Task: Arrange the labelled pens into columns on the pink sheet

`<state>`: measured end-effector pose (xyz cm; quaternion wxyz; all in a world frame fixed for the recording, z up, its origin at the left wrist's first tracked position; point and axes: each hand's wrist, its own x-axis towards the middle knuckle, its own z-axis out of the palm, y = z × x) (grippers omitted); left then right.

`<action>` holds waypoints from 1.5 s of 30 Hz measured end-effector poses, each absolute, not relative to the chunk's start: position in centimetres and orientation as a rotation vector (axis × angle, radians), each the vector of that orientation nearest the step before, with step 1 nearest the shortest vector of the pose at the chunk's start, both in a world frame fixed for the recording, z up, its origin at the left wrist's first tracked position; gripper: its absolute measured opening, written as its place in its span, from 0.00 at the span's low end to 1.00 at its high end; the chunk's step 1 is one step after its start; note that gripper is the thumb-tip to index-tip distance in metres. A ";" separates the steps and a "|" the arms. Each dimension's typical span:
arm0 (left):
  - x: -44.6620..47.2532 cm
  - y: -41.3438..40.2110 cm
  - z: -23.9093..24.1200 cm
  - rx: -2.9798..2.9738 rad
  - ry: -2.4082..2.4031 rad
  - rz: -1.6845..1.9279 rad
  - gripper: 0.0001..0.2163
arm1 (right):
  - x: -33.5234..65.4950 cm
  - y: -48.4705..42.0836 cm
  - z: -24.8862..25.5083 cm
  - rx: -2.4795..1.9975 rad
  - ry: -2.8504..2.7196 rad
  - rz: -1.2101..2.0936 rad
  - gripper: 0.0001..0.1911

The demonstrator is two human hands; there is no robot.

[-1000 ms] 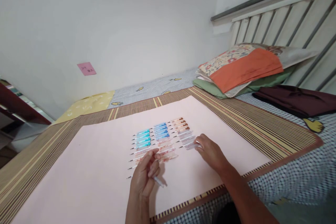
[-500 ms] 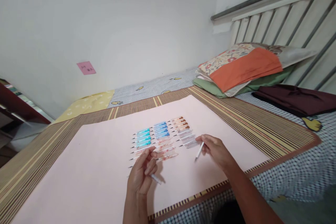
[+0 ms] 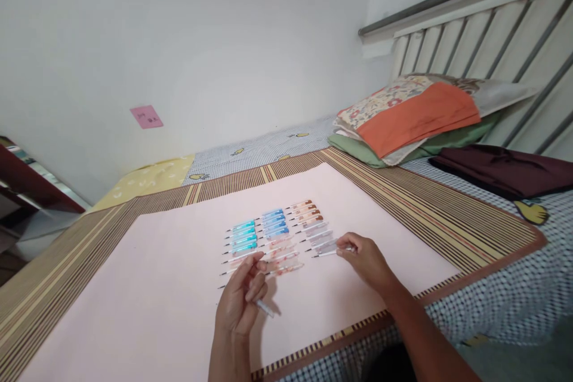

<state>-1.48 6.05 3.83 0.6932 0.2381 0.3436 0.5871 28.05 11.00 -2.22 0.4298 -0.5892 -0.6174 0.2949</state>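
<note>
My left hand (image 3: 239,295) hovers over the lower left of the rows, fingers curled round a pale pen (image 3: 265,308) whose end sticks out below. My right hand (image 3: 364,258) pinches the right end of a white pen (image 3: 326,253), which lies along the bottom of the greyish pens (image 3: 319,230), tip to the left. Several teal pens (image 3: 244,237), blue pens (image 3: 274,222), brown-ended pens (image 3: 308,210) and pink-patterned pens (image 3: 283,262) are laid out in groups. My left hand hides part of the lower pens.
A large pale pink sheet (image 3: 134,298) lies under the pens on a striped mat (image 3: 380,191) over a bed. An orange and floral pillow (image 3: 421,116) and a folded maroon cloth (image 3: 501,170) are at the right. A pink note (image 3: 147,117) is on the wall.
My right hand has turned the white pen from pointing down toward me to lying level beside the greyish pens. My left hand has barely moved.
</note>
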 end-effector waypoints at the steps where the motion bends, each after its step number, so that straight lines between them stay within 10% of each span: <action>1: -1.5 6.0 3.8 0.532 0.769 1.313 0.12 | 28.3 11.0 -2.3 -1.474 -1.568 0.702 0.07; 45: -1.2 6.2 3.5 0.502 0.762 1.298 0.11 | 27.9 10.6 -0.3 -1.711 -1.903 0.226 0.07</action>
